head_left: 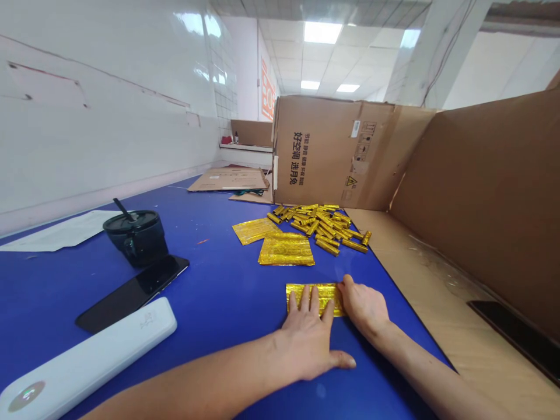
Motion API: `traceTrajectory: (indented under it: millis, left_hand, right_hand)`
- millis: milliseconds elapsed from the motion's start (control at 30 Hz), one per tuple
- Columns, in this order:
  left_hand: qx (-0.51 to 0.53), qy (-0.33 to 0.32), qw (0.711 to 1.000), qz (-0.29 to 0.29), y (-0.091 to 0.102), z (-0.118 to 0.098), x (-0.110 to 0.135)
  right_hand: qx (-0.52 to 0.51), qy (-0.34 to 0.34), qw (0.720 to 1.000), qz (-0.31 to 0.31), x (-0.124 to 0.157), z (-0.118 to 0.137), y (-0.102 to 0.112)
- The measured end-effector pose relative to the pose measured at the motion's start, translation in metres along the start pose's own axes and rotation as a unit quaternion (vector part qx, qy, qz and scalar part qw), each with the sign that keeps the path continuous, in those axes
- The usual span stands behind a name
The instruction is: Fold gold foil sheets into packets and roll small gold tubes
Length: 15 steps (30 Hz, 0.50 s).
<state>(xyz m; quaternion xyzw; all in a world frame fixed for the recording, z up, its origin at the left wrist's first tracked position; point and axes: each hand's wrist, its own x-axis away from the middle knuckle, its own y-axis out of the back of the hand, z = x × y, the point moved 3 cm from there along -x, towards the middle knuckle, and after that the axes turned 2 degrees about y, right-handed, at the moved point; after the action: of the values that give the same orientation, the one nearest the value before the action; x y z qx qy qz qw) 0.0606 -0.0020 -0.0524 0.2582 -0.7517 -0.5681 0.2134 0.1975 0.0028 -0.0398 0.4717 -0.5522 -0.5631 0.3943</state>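
Near the front of the blue bench [227, 303], the left hand [306, 344] lies palm down, fingers spread across a gold foil sheet [322, 291]. The right hand [365, 306], curled closed, pinches that sheet's right end, towards the bench's right edge. Farther back lie two overlapping flat foil pieces [286, 249], well in from the left edge. Beyond, rolled gold tubes [326, 226] heap beside the right edge, before a standing cardboard box [326, 154].
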Motion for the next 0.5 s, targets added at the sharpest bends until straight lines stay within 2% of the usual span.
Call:
traceTrajectory:
  millis: [100, 233, 367, 433, 500]
  left_hand:
    - [-0.006, 0.024, 1.000, 0.006, 0.003, 0.008, -0.003]
    - [0.005, 0.019, 1.000, 0.005, 0.004, 0.013, -0.002]
    - [0.017, 0.014, 1.000, -0.001, 0.004, 0.013, 0.000]
    - [0.021, 0.009, 1.000, -0.010, 0.004, 0.011, 0.000]
    - [0.040, 0.002, 0.998, -0.041, 0.005, 0.009, 0.000]
  right_hand:
    - [-0.002, 0.002, 1.000, -0.008, -0.011, 0.008, -0.001]
    - [-0.006, -0.005, 1.000, -0.015, -0.018, 0.006, -0.002]
    - [-0.016, -0.002, 0.999, -0.041, -0.014, 0.007, 0.008]
    - [-0.033, 0.028, 0.997, -0.064, -0.007, 0.020, 0.014]
    - [-0.071, 0.099, 0.991, -0.063, 0.002, 0.040, 0.018]
